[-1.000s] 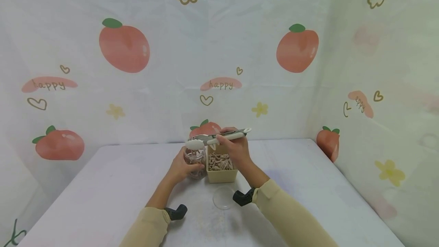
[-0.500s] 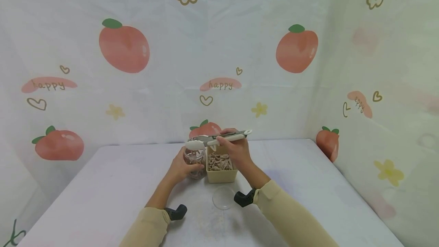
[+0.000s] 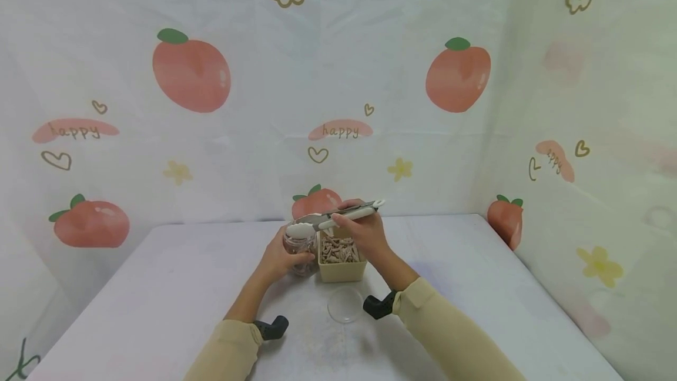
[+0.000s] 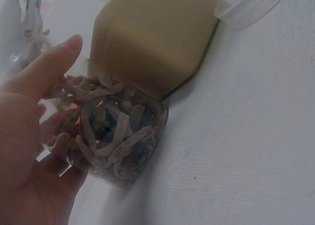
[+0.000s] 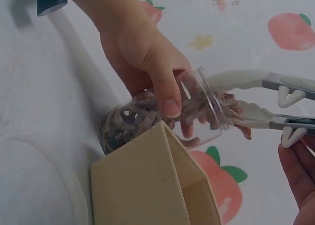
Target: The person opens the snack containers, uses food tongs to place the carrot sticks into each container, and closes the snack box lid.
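Note:
A clear jar point(image 4: 142, 146) with brown, dried-looking strips inside stands on the table, and my left hand point(image 3: 279, 258) grips it round the side. My right hand point(image 3: 366, 229) holds a pair of white and grey tongs point(image 3: 351, 214) almost level above the box. In the right wrist view the tong tips are at the jar's mouth, with several strips point(image 5: 236, 114) between or beside them; whether they pinch any I cannot tell. Right beside the jar is a beige box point(image 3: 342, 275) holding a heap of similar strips point(image 3: 338, 251).
A round clear lid point(image 3: 345, 306) lies on the white table point(image 3: 201, 287) in front of the box. Behind the table hangs a white backdrop point(image 3: 254, 175) with fruit prints. Each wrist wears a black camera mount point(image 3: 272, 328).
The tongs have dipped slightly, and their tips sit lower over the jar's mouth. My left hand, the jar, the box and the lid stay where they were.

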A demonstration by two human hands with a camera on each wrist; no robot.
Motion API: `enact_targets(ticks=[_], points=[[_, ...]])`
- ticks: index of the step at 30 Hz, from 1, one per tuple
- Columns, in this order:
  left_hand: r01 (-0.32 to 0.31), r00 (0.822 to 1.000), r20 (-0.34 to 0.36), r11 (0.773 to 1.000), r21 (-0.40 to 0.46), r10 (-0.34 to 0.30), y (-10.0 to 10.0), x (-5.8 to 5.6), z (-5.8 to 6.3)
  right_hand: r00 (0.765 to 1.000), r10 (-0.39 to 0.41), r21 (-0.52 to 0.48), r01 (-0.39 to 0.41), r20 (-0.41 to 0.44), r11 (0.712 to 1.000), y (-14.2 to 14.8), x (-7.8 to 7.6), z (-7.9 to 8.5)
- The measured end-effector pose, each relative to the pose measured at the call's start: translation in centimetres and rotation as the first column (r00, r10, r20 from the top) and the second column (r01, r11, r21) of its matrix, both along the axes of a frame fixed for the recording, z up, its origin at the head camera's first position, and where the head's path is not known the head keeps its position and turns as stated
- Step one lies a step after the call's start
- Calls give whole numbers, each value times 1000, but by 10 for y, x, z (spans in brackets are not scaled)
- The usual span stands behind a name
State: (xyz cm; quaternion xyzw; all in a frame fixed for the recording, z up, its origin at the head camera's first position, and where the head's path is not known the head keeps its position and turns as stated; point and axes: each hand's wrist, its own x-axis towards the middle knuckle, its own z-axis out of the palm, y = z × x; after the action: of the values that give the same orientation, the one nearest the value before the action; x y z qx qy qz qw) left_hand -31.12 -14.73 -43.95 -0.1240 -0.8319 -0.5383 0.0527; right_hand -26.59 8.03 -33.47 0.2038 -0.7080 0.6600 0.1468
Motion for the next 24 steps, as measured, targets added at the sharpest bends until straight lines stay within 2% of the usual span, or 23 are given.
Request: enact_targets(ticks=[9, 13, 20, 24], points=[[-2, 1000, 13, 1000, 14, 2, 0, 0, -1, 1000, -24, 35, 25, -20, 999, 2, 1, 4], [-15, 1000, 13, 1000, -6, 15, 0, 0, 0, 1000, -14, 7, 14, -20, 1000, 4, -1, 6], [-11, 1000, 18, 1000, -2, 11, 0, 0, 0, 999, -4, -55, 1, -46, 998, 13, -23, -9], [3, 1000, 10, 1000, -3, -3, 0, 0, 1, 997, 6, -89, -13, -82, 996, 19, -25, -8]])
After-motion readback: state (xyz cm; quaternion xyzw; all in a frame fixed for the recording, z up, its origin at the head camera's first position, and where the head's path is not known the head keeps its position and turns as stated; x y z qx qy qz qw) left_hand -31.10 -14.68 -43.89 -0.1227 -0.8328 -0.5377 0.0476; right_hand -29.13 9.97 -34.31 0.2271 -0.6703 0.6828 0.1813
